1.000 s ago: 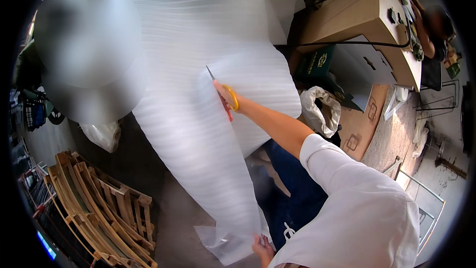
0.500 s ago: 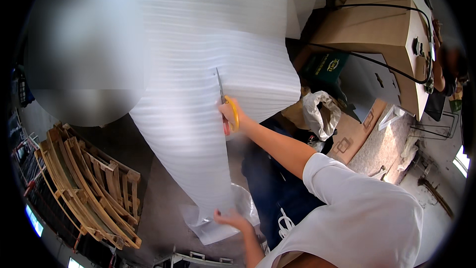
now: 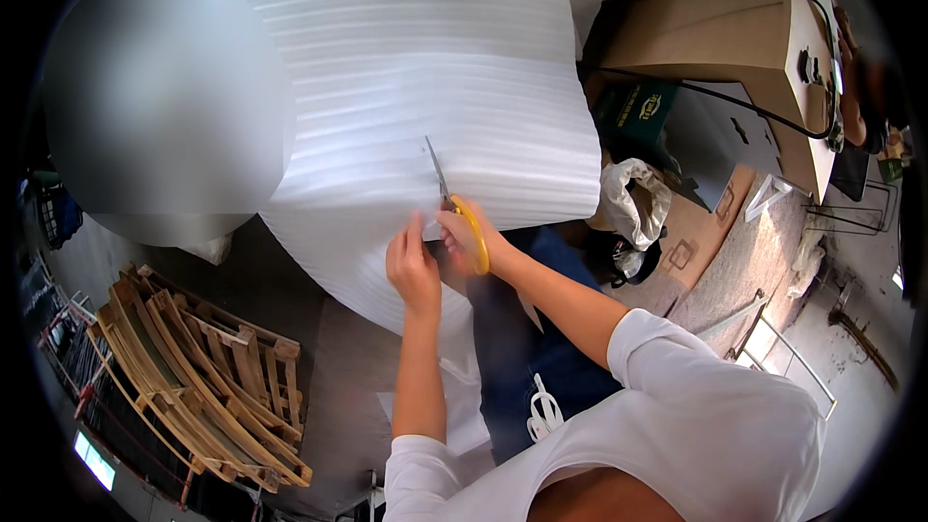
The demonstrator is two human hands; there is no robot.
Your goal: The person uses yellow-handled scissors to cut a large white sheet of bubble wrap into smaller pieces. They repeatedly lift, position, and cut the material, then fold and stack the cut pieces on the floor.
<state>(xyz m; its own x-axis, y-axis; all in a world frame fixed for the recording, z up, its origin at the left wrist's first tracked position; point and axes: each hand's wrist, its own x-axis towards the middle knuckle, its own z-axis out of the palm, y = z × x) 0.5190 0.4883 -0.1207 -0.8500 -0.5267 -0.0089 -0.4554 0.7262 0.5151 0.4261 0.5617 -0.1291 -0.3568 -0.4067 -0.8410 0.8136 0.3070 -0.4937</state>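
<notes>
The right forearm slants in from the lower right, elbow out, and the right hand (image 3: 462, 232) sits just below the middle of a ribbed white foam sheet (image 3: 435, 87). Its fingers are curled closed around the yellow handle of a pair of scissors (image 3: 478, 233), whose blades point up and slightly left over the sheet; how far apart the blades stand cannot be told.

The left forearm rises nearly straight from the lower edge, bringing the left hand (image 3: 414, 269) just beside the right one, with the back of the hand showing. Its fingers are gently bent and held together, tips pointing up near the edge of the sheet; whether they pinch it cannot be told. The sheet spreads across the upper middle and reaches down behind the left forearm.

To the right, a dark green box (image 3: 638, 111) carries pale printing and an emblem on one panel, tilted and small. Below it, a flat piece of cardboard (image 3: 715, 249) bears dark outlined squares that link together. A white bag (image 3: 640, 195) stands open near both, below a large brown carton (image 3: 710, 29).
</notes>
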